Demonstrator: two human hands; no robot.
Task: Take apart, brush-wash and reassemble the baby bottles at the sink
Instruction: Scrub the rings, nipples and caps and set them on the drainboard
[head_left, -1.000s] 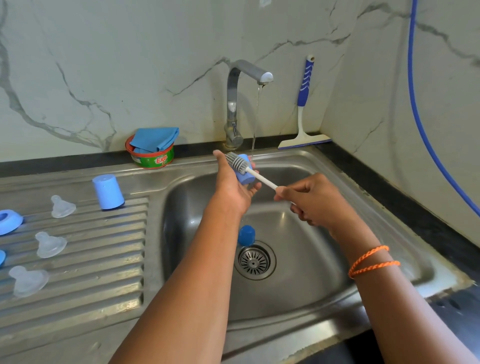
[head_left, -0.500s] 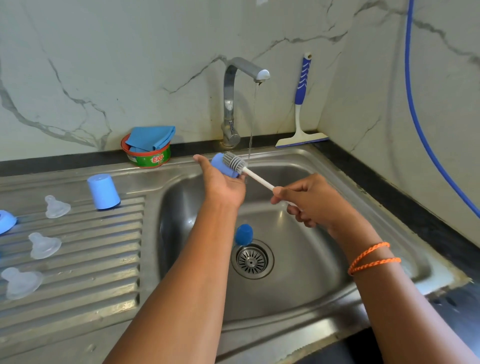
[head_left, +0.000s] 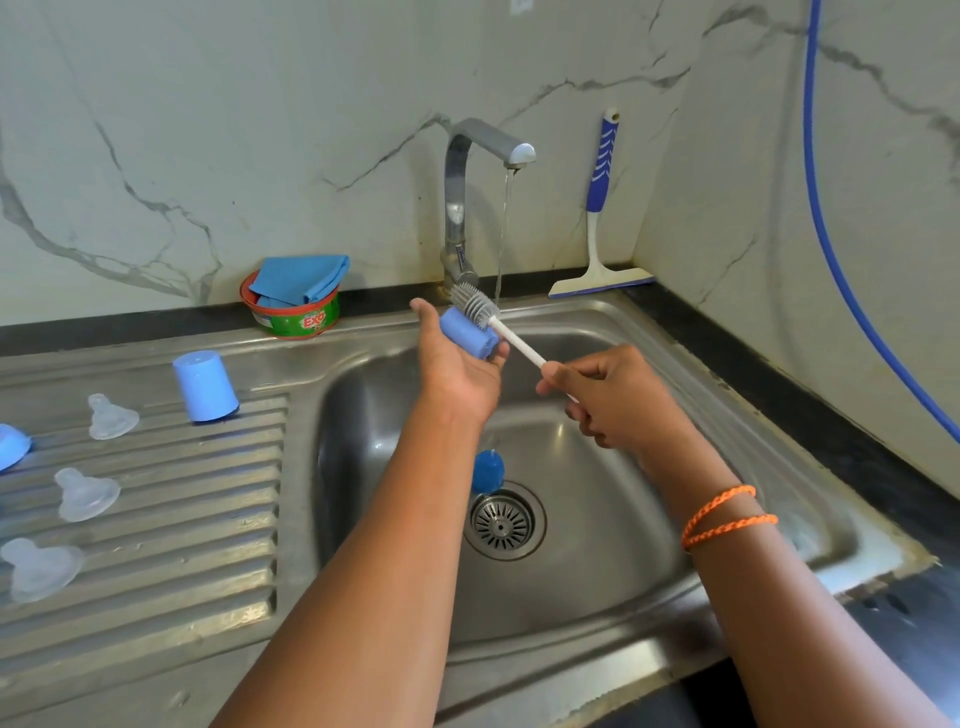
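Note:
My left hand (head_left: 457, 369) grips a light blue bottle cap (head_left: 467, 332) over the back of the sink basin, beside the thin stream of water (head_left: 503, 234). My right hand (head_left: 608, 395) grips the white handle of a bottle brush (head_left: 475, 306), whose grey bristle head lies against the cap's outside. Another blue cap (head_left: 207, 385) stands upside down on the drainboard. Three clear silicone teats (head_left: 110, 417) (head_left: 83, 493) (head_left: 39, 569) lie on the drainboard's ridges. A dark blue round piece (head_left: 487, 470) sits in the basin by the drain.
The steel tap (head_left: 460, 208) runs at the back. A green soap tub with a blue cloth (head_left: 293, 301) stands left of it. A blue-handled squeegee (head_left: 597, 228) leans in the corner. A blue ring (head_left: 13, 446) shows at the left edge. A blue hose (head_left: 831, 249) hangs on the right wall.
The cap in my left hand has turned and shifted slightly left. The brush head has slid from inside or across the cap to its upper outside.

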